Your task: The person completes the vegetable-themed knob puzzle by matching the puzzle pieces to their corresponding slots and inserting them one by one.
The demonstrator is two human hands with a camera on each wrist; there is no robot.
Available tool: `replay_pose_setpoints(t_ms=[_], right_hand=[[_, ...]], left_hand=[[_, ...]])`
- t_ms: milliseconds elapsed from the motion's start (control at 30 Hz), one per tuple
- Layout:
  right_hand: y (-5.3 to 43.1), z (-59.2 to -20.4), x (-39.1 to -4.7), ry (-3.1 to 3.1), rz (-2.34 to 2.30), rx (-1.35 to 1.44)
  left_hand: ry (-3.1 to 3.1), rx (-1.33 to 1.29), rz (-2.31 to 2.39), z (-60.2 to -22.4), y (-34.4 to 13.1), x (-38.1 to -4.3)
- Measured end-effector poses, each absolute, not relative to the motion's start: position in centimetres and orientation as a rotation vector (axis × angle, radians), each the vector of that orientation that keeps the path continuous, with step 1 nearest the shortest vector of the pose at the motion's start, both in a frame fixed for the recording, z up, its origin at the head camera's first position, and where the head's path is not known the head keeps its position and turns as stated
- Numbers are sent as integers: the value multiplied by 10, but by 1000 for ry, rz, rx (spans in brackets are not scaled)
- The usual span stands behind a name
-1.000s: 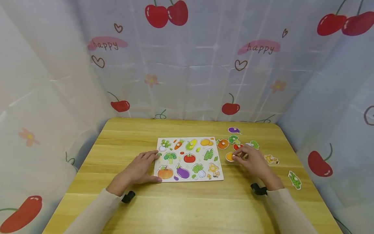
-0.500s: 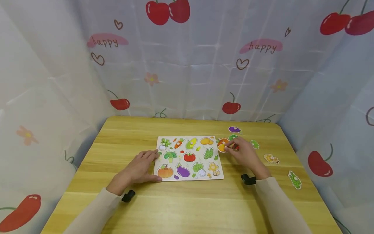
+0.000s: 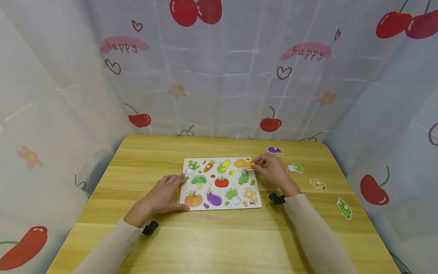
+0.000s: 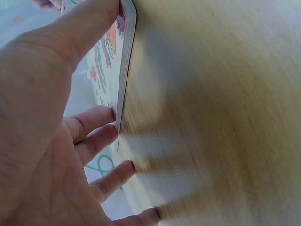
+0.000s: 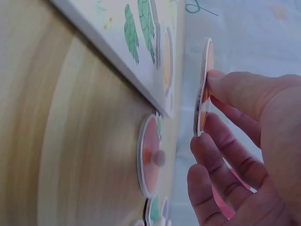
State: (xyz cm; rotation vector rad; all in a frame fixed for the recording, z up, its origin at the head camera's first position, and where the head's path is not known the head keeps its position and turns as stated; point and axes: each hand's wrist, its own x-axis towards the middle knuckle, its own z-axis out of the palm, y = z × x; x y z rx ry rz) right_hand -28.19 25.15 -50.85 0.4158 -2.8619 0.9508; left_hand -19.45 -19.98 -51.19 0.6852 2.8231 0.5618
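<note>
In the head view, the vegetable puzzle board [image 3: 236, 185] lies flat on the table. My left hand [image 3: 165, 196] rests at its left side; in the left wrist view the thumb lies over the board's edge [image 4: 126, 61], with two fingertips against it and the others on the table. My right hand [image 3: 272, 169] pinches an orange puzzle piece [image 3: 248, 165] over the board's back right corner, partly covering the printed orange shapes. The right wrist view shows this orange piece [image 5: 207, 75] tilted on edge between thumb and fingers, above the board [image 5: 117, 61].
A pumpkin piece [image 5: 151, 155] with a knob lies beside the board, hidden by my hand in the head view. Further right are eggplant [image 3: 275, 150], bok choy [image 3: 295, 167], mushroom [image 3: 317, 184] and pea pod [image 3: 344, 209] pieces. A printed curtain [image 3: 232, 95] surrounds the table [image 3: 219, 236].
My right hand has carried the orange piece left and back, from the table right of the board to over the board's back right corner. The left hand has stayed put.
</note>
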Motion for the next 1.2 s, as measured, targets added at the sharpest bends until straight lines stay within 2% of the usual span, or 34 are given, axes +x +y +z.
replay_pose_setpoints(t_ms=[433, 1200], right_hand=[[219, -519, -305, -2937, 993, 346], [202, -526, -316, -3051, 996, 195]], left_hand=[[2818, 677, 563, -511, -200, -196], [2822, 673, 561, -513, -201, -196]])
